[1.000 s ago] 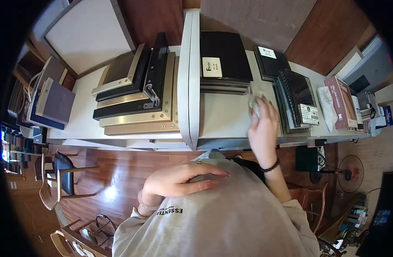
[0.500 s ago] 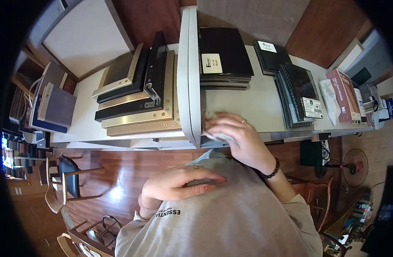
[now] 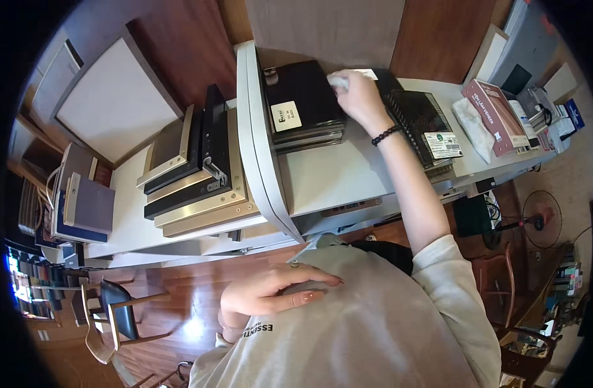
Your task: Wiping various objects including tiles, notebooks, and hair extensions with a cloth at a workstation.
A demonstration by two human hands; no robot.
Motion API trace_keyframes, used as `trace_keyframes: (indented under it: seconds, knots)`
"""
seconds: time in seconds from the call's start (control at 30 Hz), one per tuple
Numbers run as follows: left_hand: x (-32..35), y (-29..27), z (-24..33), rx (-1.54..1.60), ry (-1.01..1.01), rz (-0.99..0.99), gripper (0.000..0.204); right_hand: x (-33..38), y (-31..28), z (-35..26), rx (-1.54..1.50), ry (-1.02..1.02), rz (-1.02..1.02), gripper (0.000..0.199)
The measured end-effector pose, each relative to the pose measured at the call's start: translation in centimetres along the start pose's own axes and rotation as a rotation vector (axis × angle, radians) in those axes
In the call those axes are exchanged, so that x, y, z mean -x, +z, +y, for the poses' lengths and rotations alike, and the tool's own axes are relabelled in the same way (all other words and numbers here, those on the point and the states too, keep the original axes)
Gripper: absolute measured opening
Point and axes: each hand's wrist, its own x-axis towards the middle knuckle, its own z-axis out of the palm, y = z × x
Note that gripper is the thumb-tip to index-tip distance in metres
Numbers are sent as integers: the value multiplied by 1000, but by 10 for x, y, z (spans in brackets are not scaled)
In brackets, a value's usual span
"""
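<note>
My right hand [image 3: 361, 100] reaches far over the white shelf top [image 3: 335, 174], its fingers closed round a crumpled whitish cloth [image 3: 339, 82]. It is beside the right edge of a stack of glossy black sample panels [image 3: 303, 90] with a pale label. Beneath and behind the hand lies another dark sample stack [image 3: 388, 80], partly hidden. A black spiral-bound sample book [image 3: 425, 116] is just right of my wrist. My left hand [image 3: 270, 289] rests against the front of my shirt, fingers stretched out and holding nothing.
A white upright divider [image 3: 254, 123] splits the shelf top. Left of it stand stacked gold and black frame corner samples [image 3: 199, 194]. At the right are a white bag [image 3: 474, 129] and a reddish box [image 3: 497, 116]. A chair [image 3: 118, 310] stands on the floor at left.
My right hand has moved with the cloth from beside the divider near the front edge to the back of the shelf, farther right. The view has shifted; my left hand stays on the shirt.
</note>
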Motion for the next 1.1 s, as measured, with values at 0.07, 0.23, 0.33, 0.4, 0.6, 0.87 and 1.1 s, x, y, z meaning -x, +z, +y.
trace_keyframes:
  seconds: [0.07, 0.23, 0.33, 0.4, 0.6, 0.87, 1.1]
  knots:
    - [9, 6, -3, 73, 15, 52, 35, 5, 16, 18, 45, 30, -42, 22]
    - [7, 4, -1, 72, -32, 95, 33, 45, -2, 17, 101, -8, -222, 26]
    - [1, -4, 1, -31, -37, 30, 33, 74, -28, -11, 206, 20, -257, 28]
    - [-7, -7, 5, -88, -33, -9, 33, 101, -46, -23, 128, 129, -280, 28]
    - [-29, -1, -2, 129, -38, 43, 33, 174, -96, -27, -130, -23, -302, 34]
    - [-85, 3, -20, 108, -78, 349, 42, 202, -221, 32, -614, 419, 90, 27]
    - [-172, 16, -24, -401, -45, 687, 76, 150, -202, 125, -493, 279, 530, 28]
